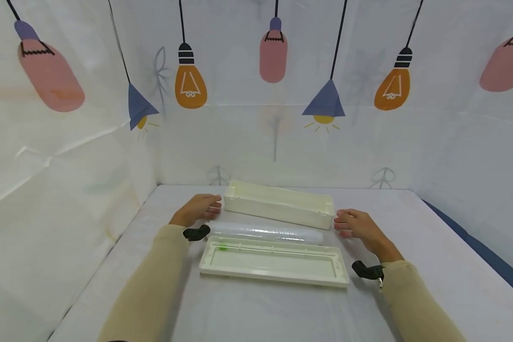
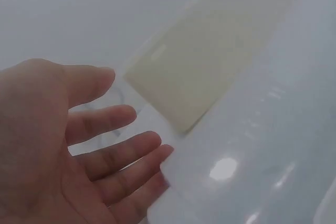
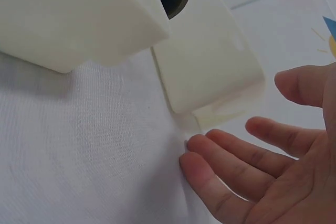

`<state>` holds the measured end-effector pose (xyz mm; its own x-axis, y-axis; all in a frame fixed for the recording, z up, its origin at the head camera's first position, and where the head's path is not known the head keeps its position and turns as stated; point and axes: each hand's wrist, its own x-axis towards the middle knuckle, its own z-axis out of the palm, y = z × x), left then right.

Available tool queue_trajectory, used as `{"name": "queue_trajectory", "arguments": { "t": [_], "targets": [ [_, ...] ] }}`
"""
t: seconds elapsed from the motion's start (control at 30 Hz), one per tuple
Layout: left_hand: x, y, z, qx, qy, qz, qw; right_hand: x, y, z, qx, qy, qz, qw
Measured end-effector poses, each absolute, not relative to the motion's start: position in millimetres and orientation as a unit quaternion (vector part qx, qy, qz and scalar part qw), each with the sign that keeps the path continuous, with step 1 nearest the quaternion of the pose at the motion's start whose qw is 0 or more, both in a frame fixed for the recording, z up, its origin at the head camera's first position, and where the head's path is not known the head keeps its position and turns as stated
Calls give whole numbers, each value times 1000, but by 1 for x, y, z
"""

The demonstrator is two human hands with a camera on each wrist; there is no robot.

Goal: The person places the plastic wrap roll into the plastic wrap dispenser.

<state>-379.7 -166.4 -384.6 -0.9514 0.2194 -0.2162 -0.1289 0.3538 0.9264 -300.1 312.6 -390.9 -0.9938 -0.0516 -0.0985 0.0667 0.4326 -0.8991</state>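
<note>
The left hand (image 1: pixel 198 209) and right hand (image 1: pixel 356 225) are well apart, fingers loosely extended, holding nothing, each just beside one end of the long cream box (image 1: pixel 278 213) at the back of the table (image 1: pixel 265 313). The shiny roll (image 1: pixel 265 232) lies between it and the shallow tray (image 1: pixel 273 262). To handle the box well, gripping both ends evenly should keep it level; the wrists are best kept clear of the roll

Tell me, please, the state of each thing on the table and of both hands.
Cream plastic box: uncovered, hollow side up.
Cream plastic lid: off the box, ribbed side up.
Plastic film roll: lying lengthwise between box and lid.
Left hand: relaxed, holding nothing.
Right hand: relaxed, holding nothing.
</note>
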Motion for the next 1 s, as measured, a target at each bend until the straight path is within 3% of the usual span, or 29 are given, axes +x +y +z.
{"name": "queue_trajectory", "arguments": {
  "t": [1.0],
  "targets": [
    [-380, -144, -385, 45, 805, 580, 121, -296, 301, -394, -22, 848, -527, 45]
  ]
}}
